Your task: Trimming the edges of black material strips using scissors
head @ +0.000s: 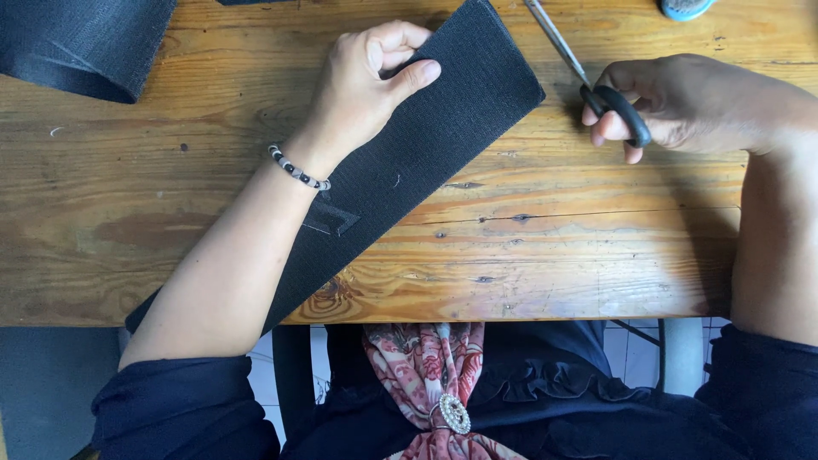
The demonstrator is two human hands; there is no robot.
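Observation:
A wide black elastic band (443, 119) lies slanted across the wooden table (554, 247), its lower end hanging over the near edge. My left hand (371, 77) rests on the band near its upper end, thumb pressed flat on it, and a beaded bracelet (298, 169) circles that wrist. At the upper right my right hand (682, 102) grips the black handles of a pair of scissors (596, 81). The metal blades point up and to the left and are closed, lying to the right of the band.
More black fabric (81, 43) lies at the table's top left corner. A blue round object (684, 7) shows at the top edge. Below the near edge are my dark clothes and a patterned scarf with a round brooch (453, 413).

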